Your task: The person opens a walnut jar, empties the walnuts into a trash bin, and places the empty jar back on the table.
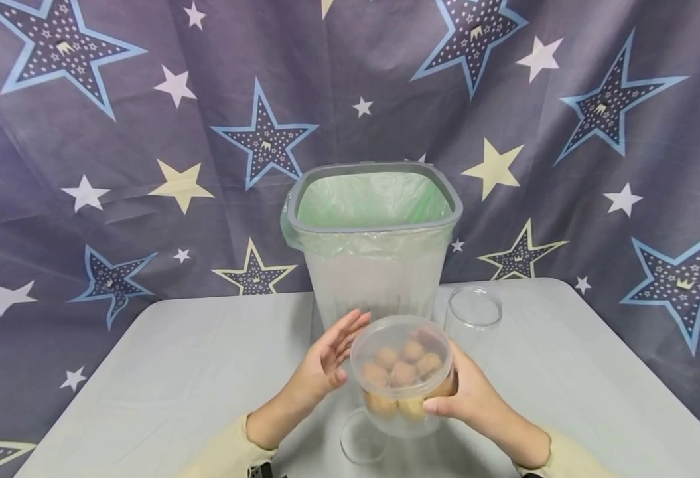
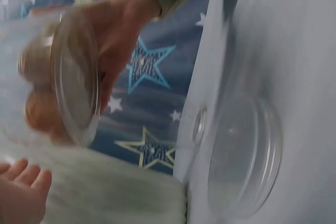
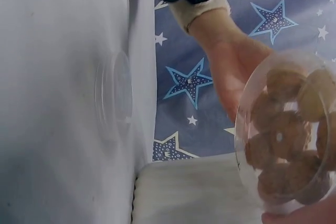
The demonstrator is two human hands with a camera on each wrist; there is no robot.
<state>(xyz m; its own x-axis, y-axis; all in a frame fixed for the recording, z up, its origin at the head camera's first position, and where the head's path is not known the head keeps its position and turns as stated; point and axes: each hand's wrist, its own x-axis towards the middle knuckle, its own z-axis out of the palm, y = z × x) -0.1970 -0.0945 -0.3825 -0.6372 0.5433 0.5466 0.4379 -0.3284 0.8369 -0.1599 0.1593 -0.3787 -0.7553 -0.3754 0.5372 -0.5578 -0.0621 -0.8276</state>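
Note:
My right hand point(image 1: 469, 398) grips a clear plastic jar point(image 1: 402, 372) of round brown balls, lifted off the table and tilted toward me. My left hand point(image 1: 332, 358) hovers just left of the jar with straight fingers, holding nothing. In the left wrist view the jar point(image 2: 58, 77) is at the left with the right hand point(image 2: 123, 35) behind it, and my left fingertips point(image 2: 21, 192) show at the bottom. The right wrist view has the jar point(image 3: 286, 140) at the right, in front of the left hand point(image 3: 231, 66).
A translucent bin point(image 1: 373, 265) with a grey rim and green liner stands behind the jar. A clear lid point(image 1: 364, 438) lies on the grey table point(image 1: 176, 372) under my hands. An empty clear jar point(image 1: 474, 312) stands right of the bin. Star-patterned cloth hangs behind.

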